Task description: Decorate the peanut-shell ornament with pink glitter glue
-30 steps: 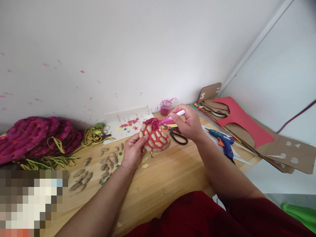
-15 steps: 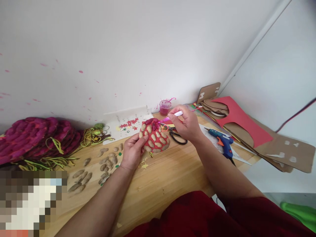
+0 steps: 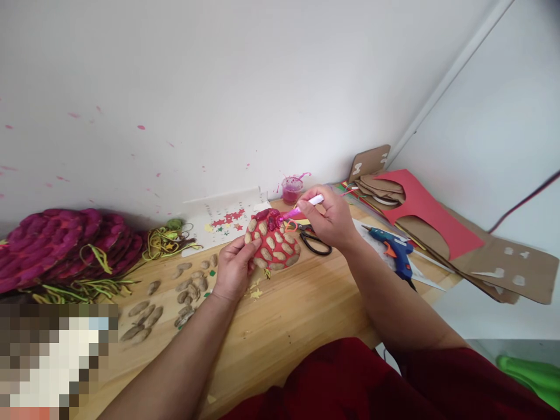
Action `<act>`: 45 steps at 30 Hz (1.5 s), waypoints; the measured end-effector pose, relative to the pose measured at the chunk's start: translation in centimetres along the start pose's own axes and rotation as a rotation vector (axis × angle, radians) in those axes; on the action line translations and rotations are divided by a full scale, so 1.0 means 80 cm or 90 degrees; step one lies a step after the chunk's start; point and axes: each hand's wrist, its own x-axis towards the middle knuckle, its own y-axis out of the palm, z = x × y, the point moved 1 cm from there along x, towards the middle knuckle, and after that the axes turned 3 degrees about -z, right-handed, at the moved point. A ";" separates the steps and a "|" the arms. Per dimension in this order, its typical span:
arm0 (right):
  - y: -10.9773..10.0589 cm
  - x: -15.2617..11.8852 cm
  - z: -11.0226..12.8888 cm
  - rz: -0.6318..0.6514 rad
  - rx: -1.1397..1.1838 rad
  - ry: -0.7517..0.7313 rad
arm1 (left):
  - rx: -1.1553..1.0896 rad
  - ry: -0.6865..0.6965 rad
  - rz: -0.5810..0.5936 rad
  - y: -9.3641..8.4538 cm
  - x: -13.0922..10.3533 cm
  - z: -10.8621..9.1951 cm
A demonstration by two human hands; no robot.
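A round red disc covered with peanuts is pinched at its left edge by my left hand, thumb on its face. The disc is tilted above the wooden table. Several peanuts at its top are coated in wet magenta paint; the others are bare shell. My right hand grips a paintbrush with a white handle end, its pink-smeared tip touching the painted peanuts. Behind the hands, against the wall, stands a clear cup of magenta paint. Black-handled scissors lie just below my right hand.
Painted magenta discs are stacked at the left, beside yellow-green string. Loose peanuts lie left of my left hand. Paper stars rest on a white sheet. At the right are a blue glue gun, red paper and cardboard.
The brush tip has shifted slightly left over the painted peanuts, and the disc has moved slightly left. Both hands keep their holds.
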 end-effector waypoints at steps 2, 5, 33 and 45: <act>-0.001 0.002 -0.003 -0.022 0.031 0.040 | -0.014 -0.003 -0.001 0.000 0.000 -0.001; -0.001 0.004 -0.009 -0.002 0.147 0.131 | -0.044 -0.015 0.001 0.001 0.000 -0.003; 0.004 0.008 -0.025 -0.007 0.371 0.238 | -0.144 -0.147 0.067 -0.004 0.002 -0.009; 0.003 0.008 -0.024 0.014 0.399 0.236 | -0.177 -0.195 0.088 -0.004 0.001 -0.012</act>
